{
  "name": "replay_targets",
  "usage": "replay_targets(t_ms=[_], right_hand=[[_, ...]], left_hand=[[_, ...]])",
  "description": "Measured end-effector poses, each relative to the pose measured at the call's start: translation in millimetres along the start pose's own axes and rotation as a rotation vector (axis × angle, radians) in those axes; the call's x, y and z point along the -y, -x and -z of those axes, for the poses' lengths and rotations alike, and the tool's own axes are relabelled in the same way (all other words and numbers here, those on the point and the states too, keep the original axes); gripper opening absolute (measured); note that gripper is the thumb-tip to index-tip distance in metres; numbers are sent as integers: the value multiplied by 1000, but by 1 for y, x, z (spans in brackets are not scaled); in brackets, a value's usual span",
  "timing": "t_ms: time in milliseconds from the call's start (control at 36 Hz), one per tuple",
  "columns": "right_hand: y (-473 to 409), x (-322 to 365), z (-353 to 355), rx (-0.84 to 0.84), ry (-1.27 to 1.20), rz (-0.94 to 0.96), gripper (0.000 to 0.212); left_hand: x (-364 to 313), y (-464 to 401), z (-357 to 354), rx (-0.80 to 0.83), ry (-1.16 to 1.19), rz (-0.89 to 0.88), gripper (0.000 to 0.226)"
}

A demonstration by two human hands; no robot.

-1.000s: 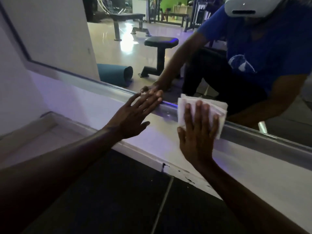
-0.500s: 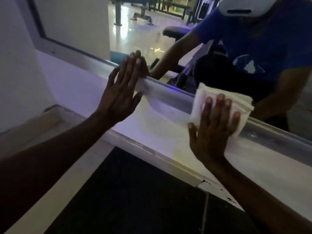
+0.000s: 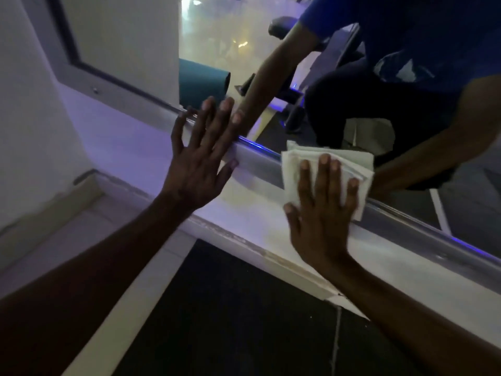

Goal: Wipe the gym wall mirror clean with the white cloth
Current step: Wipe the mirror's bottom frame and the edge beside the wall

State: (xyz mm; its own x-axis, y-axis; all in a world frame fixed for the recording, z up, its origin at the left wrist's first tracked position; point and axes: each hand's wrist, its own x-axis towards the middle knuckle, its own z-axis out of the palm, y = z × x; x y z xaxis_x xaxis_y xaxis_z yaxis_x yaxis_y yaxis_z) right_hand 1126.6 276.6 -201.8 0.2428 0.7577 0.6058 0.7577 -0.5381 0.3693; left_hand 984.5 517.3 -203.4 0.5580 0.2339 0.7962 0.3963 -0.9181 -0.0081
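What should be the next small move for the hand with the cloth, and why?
Probably slide the right hand with the white cloth up onto the mirror. The folded cloth, pressed flat under open fingers, lies mostly over the frame's lower rail, with only its top edge over the glass, which looks hazy above. The left hand braces flat on the rail and need not move.

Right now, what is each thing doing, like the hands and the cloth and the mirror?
white cloth: folded, pressed flat on the mirror's bottom edge.
right hand: fingers spread, flat on the cloth.
left hand: open, empty, braced against the frame.
mirror: hazy, smeary patch in the glass.
mirror frame: silver, bare between the hands.
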Motion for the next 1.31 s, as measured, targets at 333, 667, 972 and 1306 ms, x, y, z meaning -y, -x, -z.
replay_targets(t_ms=[333, 667, 972, 1306], right_hand=[[38, -40, -16, -167, -34, -108, 79], [-23, 32, -21, -210, -187, 38, 80], [-31, 52, -20, -199, -148, -49, 78], [-58, 99, -25, -204, -169, -213, 76]], left_hand=[[4, 6, -4, 33, -113, -28, 74], [3, 5, 7, 144, -167, -24, 77], [26, -4, 28, 259, -164, -186, 80], [191, 23, 46, 282, -264, 120, 84]])
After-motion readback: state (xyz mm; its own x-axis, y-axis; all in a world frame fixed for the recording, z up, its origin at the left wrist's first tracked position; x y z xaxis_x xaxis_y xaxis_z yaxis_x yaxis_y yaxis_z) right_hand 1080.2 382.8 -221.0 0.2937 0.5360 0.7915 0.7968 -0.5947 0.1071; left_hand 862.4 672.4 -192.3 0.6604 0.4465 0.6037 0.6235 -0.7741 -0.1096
